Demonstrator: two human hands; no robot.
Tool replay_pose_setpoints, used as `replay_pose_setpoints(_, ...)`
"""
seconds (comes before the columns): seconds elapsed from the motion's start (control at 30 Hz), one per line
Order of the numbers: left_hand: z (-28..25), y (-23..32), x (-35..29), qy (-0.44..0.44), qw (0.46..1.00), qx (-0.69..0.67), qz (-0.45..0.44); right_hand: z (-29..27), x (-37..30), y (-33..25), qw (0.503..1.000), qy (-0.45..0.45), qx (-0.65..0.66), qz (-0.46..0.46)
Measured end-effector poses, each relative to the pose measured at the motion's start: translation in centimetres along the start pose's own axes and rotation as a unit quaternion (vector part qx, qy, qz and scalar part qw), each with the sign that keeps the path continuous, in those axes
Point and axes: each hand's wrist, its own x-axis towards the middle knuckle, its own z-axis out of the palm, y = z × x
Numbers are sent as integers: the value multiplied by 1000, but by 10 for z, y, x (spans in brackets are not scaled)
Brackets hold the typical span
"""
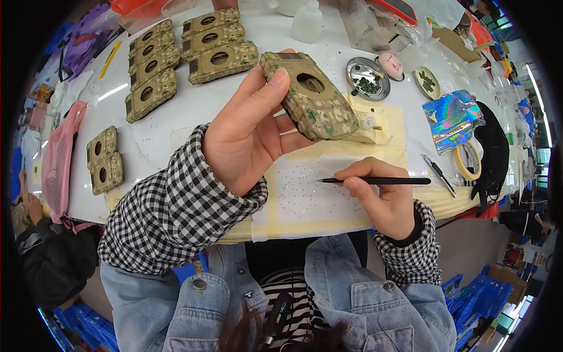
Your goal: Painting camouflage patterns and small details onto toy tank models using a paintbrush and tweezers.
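My left hand (249,126) grips a camouflage-painted model tank hull (319,105), tilted above the table, its round opening facing up toward me. The thumb presses on its near left corner. Between the fingertips of my right hand (381,199) is a slim black paintbrush or similar pointed tool (387,180), held nearly level with its tip pointing left. Under that tip lies a white sheet (299,217) dotted with tiny specks, edged with yellowish tape. I cannot make out exactly what the specks are.
Several matching hulls (151,94) stand in rows at the back left, with more hulls (105,167) at the left. A round metal dish (368,79) holds small dark green parts. Masking tape (468,163), a pen (438,174) and a holographic pouch (451,120) lie at the right.
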Motion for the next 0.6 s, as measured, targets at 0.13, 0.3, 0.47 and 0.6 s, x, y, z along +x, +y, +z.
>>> replay_pose_setpoints(0.13, 0, 0, 0, -4, 1000, 0, -1, 3, 0, 3, 1000, -6, 18, 15)
replay_pose_setpoints(0.3, -2, -1, 0, -1, 1000, -5, -5, 3, 1, 2, 999, -5, 20, 28)
replay_pose_setpoints(0.47, -1, -1, -1, -2, 1000, 0, -5, 4, 1, 4, 999, -3, 30, 26)
replay_pose_setpoints(0.6, 0, -1, -1, 2, 1000, -7, -3, 4, 2, 6, 999, -7, 27, 20)
